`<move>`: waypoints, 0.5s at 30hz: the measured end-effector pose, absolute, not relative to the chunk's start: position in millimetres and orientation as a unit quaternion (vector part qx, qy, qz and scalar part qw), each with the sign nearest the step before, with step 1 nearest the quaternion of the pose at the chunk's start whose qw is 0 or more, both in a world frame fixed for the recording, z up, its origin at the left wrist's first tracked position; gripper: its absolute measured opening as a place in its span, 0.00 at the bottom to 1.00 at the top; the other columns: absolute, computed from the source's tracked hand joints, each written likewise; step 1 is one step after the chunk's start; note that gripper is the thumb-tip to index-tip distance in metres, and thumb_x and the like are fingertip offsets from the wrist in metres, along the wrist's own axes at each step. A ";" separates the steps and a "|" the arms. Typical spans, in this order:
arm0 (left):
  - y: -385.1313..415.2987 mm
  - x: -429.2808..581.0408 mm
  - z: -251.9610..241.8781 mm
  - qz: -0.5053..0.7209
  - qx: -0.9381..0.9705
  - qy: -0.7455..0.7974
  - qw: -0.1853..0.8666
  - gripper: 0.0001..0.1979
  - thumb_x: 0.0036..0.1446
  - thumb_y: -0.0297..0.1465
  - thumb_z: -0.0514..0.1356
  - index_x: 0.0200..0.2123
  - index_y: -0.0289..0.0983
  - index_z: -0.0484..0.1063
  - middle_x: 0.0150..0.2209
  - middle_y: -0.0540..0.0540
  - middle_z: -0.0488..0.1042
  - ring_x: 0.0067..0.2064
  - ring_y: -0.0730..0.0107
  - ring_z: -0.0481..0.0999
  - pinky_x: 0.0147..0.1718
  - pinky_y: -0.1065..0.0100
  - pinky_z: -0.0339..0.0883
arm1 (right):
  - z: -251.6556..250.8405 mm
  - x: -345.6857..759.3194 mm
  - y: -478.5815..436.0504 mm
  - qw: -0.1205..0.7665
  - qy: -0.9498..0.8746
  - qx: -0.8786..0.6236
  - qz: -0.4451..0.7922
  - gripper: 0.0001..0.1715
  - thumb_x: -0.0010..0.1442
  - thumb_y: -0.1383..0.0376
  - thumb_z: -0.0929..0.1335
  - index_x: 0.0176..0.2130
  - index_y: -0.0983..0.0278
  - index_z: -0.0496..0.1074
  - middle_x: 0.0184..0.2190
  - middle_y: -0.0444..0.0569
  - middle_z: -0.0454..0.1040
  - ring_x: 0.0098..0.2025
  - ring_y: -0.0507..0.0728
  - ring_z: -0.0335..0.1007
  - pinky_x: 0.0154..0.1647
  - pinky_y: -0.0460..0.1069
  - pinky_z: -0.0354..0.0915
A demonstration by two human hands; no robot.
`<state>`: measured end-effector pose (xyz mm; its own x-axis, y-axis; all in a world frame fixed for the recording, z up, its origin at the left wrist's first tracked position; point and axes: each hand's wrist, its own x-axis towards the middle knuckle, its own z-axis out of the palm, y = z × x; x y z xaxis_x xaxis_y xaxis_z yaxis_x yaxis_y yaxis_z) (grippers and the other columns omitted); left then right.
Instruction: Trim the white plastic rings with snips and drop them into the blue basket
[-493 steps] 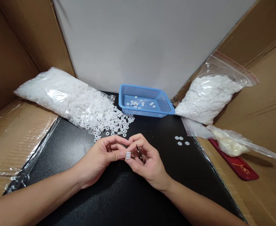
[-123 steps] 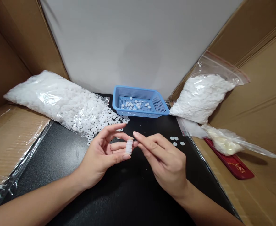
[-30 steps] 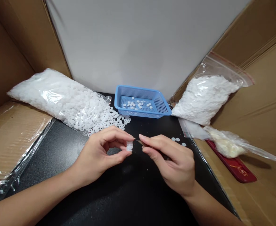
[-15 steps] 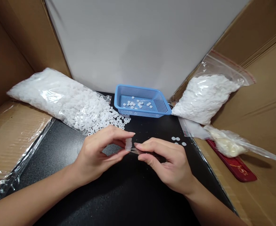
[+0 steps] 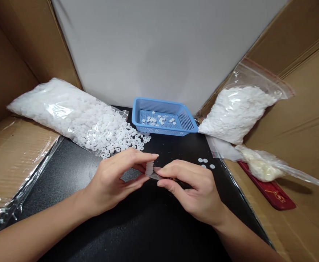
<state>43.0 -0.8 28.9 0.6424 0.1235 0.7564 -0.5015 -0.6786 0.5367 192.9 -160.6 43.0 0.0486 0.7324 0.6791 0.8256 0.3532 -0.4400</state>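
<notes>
Between the thumb and forefinger of my left hand [image 5: 118,174] stands a short upright stack of small white plastic rings [image 5: 149,167]. My right hand [image 5: 192,185], closed in a pinch, grips a thin shiny flat piece [image 5: 155,176]. Its tip reaches the bottom of the stack, beside my left thumb. Most of this piece is hidden by my right fingers, so its exact kind does not show. Both hands are close together above the black table [image 5: 137,233].
Loose white rings [image 5: 121,136] spill from a large clear bag [image 5: 58,105] at left. A blue basket [image 5: 165,129] holds several small white discs. More discs [image 5: 205,161] lie right of my hands. Another white-filled bag [image 5: 235,112], a tied bag [image 5: 265,167] and a red case [image 5: 274,193] are at right.
My right hand has shifted slightly left, and the flat piece now overlaps the bottom of the stack more. My left hand still pinches the stack, its fingertip a little further right.
</notes>
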 end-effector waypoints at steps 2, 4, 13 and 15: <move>-0.5 42.9 28.4 0.404 0.822 -0.114 0.385 0.20 0.60 0.19 0.64 0.55 0.37 0.73 0.39 0.45 0.78 0.38 0.72 0.80 0.39 0.73 0.79 | 43.7 192.5 -160.3 0.451 -0.688 -0.567 -0.053 0.03 0.65 0.71 0.72 0.41 0.65 0.78 0.35 0.49 0.81 0.34 0.54 0.78 0.35 0.48 0.74; 0.0 42.9 28.0 0.404 0.823 -0.115 0.382 0.20 0.61 0.20 0.64 0.55 0.37 0.73 0.39 0.44 0.78 0.39 0.71 0.80 0.39 0.73 0.79 | 44.1 192.2 -160.0 0.452 -0.688 -0.566 -0.053 0.03 0.65 0.71 0.72 0.40 0.65 0.78 0.34 0.49 0.81 0.34 0.54 0.78 0.35 0.47 0.74; -0.3 41.8 28.5 0.399 0.822 -0.114 0.389 0.22 0.60 0.19 0.65 0.57 0.37 0.73 0.39 0.45 0.78 0.38 0.73 0.80 0.40 0.75 0.78 | 42.4 191.7 -160.5 0.459 -0.685 -0.564 -0.040 0.04 0.64 0.72 0.72 0.40 0.66 0.78 0.34 0.49 0.80 0.34 0.53 0.77 0.35 0.47 0.73; -0.4 41.8 28.2 0.400 0.819 -0.111 0.396 0.22 0.59 0.19 0.65 0.57 0.37 0.73 0.39 0.45 0.78 0.38 0.72 0.81 0.40 0.75 0.78 | 42.5 192.0 -160.4 0.460 -0.685 -0.563 -0.041 0.04 0.63 0.73 0.73 0.40 0.67 0.78 0.34 0.49 0.81 0.34 0.53 0.77 0.35 0.47 0.73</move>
